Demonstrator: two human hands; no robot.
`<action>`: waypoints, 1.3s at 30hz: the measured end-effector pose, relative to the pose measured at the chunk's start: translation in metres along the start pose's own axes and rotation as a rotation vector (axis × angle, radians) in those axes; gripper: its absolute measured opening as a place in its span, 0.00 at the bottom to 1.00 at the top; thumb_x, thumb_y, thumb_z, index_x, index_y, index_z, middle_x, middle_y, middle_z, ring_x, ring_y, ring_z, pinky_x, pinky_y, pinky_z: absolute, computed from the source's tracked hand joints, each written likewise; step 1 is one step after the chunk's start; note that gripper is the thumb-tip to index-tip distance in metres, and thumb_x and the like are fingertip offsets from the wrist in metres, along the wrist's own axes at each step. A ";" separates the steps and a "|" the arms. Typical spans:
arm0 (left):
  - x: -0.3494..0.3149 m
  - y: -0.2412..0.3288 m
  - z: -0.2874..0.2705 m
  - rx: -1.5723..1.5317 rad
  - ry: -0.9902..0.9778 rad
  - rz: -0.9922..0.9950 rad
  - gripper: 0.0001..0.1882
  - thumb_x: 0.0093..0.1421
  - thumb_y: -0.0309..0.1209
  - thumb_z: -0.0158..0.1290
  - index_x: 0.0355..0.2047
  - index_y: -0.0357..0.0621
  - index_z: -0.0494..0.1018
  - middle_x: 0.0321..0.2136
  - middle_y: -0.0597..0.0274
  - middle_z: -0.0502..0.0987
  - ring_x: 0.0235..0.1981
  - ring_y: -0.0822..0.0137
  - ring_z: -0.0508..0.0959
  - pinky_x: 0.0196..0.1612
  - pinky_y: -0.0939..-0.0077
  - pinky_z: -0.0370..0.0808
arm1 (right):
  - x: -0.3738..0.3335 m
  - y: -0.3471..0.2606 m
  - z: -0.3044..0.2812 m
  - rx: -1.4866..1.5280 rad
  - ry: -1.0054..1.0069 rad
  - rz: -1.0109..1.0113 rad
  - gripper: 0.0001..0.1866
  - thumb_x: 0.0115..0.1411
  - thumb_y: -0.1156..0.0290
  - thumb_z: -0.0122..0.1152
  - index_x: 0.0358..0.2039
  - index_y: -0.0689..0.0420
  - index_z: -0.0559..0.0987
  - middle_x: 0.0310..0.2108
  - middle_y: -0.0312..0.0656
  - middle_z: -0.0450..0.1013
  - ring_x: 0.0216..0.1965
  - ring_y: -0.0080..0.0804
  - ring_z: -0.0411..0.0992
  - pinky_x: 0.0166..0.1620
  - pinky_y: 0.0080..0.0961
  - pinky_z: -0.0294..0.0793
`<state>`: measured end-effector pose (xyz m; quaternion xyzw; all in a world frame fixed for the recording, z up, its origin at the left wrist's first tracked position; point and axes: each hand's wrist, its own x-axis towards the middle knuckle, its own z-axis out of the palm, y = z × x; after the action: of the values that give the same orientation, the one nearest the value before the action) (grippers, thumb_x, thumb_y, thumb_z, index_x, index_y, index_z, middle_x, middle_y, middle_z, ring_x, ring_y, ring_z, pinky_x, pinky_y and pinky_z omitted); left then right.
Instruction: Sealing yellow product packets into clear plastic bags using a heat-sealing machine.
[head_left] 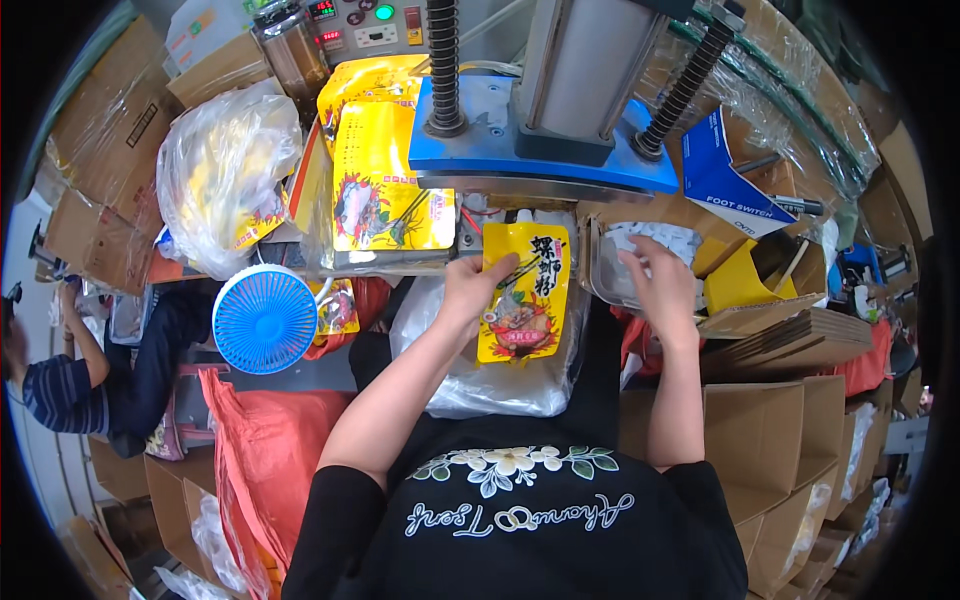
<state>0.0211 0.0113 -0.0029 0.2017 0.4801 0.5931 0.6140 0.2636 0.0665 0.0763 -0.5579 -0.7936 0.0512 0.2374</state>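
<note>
My left hand [478, 295] grips a yellow printed food pouch [522, 300] by its left side, upright over my lap, thumb across the front. A small pale piece shows at the pouch's top edge, under the press. My right hand [657, 283] reaches over a clear plastic tub [612, 283] of small white pieces [668, 240]. Its fingers are bent and spread at the tub, and I see nothing held in them. Below the pouch, a clear plastic bag [465, 385] lies across my lap.
A press with a blue plate [540, 160] stands ahead. More yellow pouches [385, 185] lie to its left, near a filled plastic bag [225, 170] and a blue fan [265, 318]. Cardboard boxes [755, 440] stand at right, a red sack [265, 440] at left. Another person [65, 375] sits far left.
</note>
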 end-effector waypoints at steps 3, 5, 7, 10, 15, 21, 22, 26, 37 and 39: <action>0.007 0.001 0.003 -0.082 0.023 0.006 0.12 0.58 0.28 0.61 0.29 0.27 0.77 0.26 0.56 0.81 0.23 0.71 0.79 0.25 0.78 0.74 | -0.004 0.029 0.004 -0.240 -0.057 0.063 0.14 0.58 0.63 0.61 0.43 0.54 0.81 0.34 0.46 0.79 0.36 0.45 0.77 0.38 0.38 0.75; 0.010 0.000 -0.001 -0.103 0.039 0.018 0.12 0.58 0.29 0.61 0.29 0.27 0.77 0.26 0.56 0.81 0.23 0.71 0.79 0.25 0.79 0.73 | -0.004 0.039 0.020 -0.231 -0.081 0.043 0.14 0.57 0.64 0.61 0.43 0.53 0.80 0.36 0.46 0.78 0.38 0.47 0.76 0.40 0.39 0.74; 0.011 0.000 -0.009 0.025 -0.017 0.065 0.11 0.61 0.29 0.58 0.34 0.30 0.77 0.29 0.55 0.81 0.25 0.72 0.80 0.28 0.77 0.77 | -0.003 0.031 0.031 -0.201 -0.043 -0.024 0.14 0.57 0.67 0.61 0.44 0.53 0.78 0.39 0.46 0.77 0.41 0.47 0.75 0.42 0.39 0.74; -0.006 0.043 -0.020 0.771 0.135 0.432 0.13 0.57 0.34 0.61 0.36 0.35 0.78 0.35 0.58 0.82 0.27 0.71 0.78 0.31 0.72 0.73 | -0.001 0.027 0.042 -0.137 0.048 -0.106 0.15 0.53 0.72 0.63 0.44 0.55 0.77 0.38 0.48 0.76 0.40 0.48 0.74 0.40 0.40 0.74; -0.020 0.036 -0.090 1.603 0.439 0.895 0.34 0.51 0.37 0.64 0.59 0.52 0.67 0.65 0.58 0.59 0.66 0.51 0.56 0.67 0.49 0.46 | 0.001 0.028 0.043 0.050 0.121 -0.013 0.14 0.56 0.74 0.61 0.44 0.56 0.76 0.38 0.47 0.76 0.35 0.46 0.74 0.37 0.37 0.73; -0.045 0.052 -0.093 1.122 0.449 0.931 0.07 0.54 0.27 0.60 0.34 0.42 0.79 0.36 0.60 0.81 0.48 0.57 0.76 0.62 0.59 0.58 | 0.002 0.035 0.024 0.587 0.075 0.136 0.13 0.57 0.77 0.60 0.44 0.59 0.77 0.36 0.39 0.76 0.33 0.24 0.71 0.36 0.22 0.71; -0.049 0.055 -0.086 1.083 0.340 0.940 0.07 0.56 0.20 0.58 0.36 0.39 0.78 0.33 0.59 0.80 0.35 0.67 0.78 0.41 0.77 0.71 | 0.000 0.029 0.022 0.670 0.068 0.107 0.13 0.57 0.77 0.60 0.44 0.58 0.77 0.36 0.38 0.76 0.35 0.23 0.71 0.37 0.22 0.72; -0.070 0.032 -0.063 0.633 0.088 0.578 0.08 0.55 0.16 0.57 0.36 0.35 0.78 0.31 0.66 0.79 0.32 0.79 0.76 0.38 0.84 0.72 | -0.004 -0.031 0.008 0.802 -0.215 -0.109 0.12 0.56 0.78 0.61 0.42 0.58 0.79 0.40 0.39 0.77 0.43 0.28 0.73 0.46 0.25 0.72; -0.066 -0.024 -0.053 0.492 -0.146 0.175 0.13 0.61 0.32 0.59 0.39 0.33 0.79 0.32 0.64 0.81 0.31 0.79 0.77 0.36 0.84 0.73 | -0.015 -0.050 0.046 1.235 -0.696 -0.078 0.12 0.60 0.74 0.61 0.45 0.57 0.79 0.40 0.37 0.76 0.42 0.23 0.74 0.47 0.24 0.73; -0.057 -0.022 -0.043 0.436 -0.128 0.149 0.13 0.61 0.33 0.59 0.38 0.33 0.79 0.30 0.64 0.81 0.29 0.80 0.76 0.34 0.83 0.73 | -0.009 -0.046 0.049 1.249 -0.633 0.009 0.17 0.59 0.79 0.60 0.50 0.60 0.76 0.45 0.37 0.76 0.44 0.23 0.73 0.48 0.22 0.73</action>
<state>0.0064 -0.0594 -0.0203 0.4016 0.5408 0.5053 0.5394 0.2055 0.0505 0.0464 -0.2785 -0.6442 0.6589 0.2707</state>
